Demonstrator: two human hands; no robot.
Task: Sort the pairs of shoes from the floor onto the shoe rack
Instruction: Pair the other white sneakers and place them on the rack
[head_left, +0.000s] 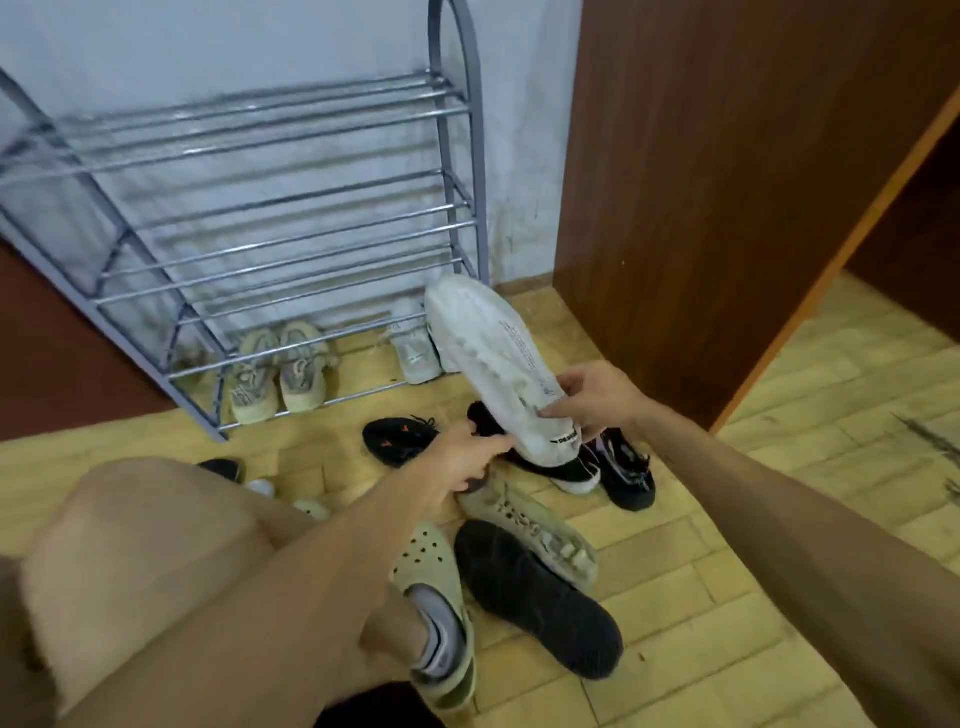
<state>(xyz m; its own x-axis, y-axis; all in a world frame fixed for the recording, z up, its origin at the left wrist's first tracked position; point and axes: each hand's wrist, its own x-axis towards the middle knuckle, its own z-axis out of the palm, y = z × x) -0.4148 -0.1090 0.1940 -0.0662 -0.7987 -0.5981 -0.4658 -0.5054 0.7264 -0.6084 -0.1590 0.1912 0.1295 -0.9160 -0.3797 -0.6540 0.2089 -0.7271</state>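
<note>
A white sneaker (493, 358) is held above the floor shoes, toe up toward the shoe rack (270, 218), sole facing the camera, black print on the heel. Its heel end is pinched by the right hand (597, 397). The left hand (457, 457) is half-curled just below it; contact can't be told.
</note>
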